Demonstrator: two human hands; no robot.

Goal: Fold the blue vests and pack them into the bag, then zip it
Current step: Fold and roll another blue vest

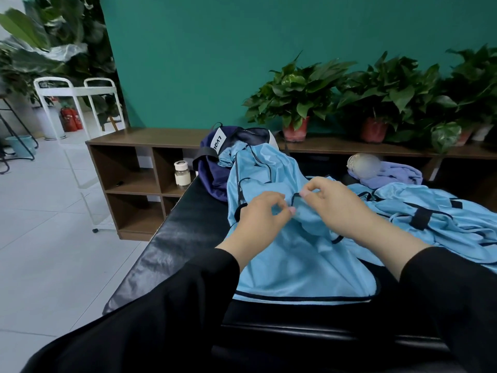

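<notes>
A light blue vest (290,254) with dark trim lies spread over the black counter (183,238), its lower hem running straight across close to the person and its upper part stretching away toward the dark blue bag (215,168). The left hand (259,216) rests on the middle of the vest with its fingers curled, thumb and forefinger pinching a fold of the blue cloth. The right hand (336,203), just beside it, pinches the dark edging of the vest between thumb and fingertips, lifting a small loop of the trim off the fabric. Both arms wear black sleeves (174,305). The bag sits at the far end of the counter, slumped, with a white label on its side and the top of the vest draped against it; whether its zip is undone cannot be told. To the right, more blue vests (435,219) lie in a loose, unfolded heap on the counter, dark straps showing among the folds. Behind that heap are a purple cloth (398,175) and a pale round object that is blurred. A white-capped jar (182,175) stands in a compartment of the brown shelf unit (126,168) beyond the counter, and potted plants (295,103) line its top against the green wall (242,49).
</notes>
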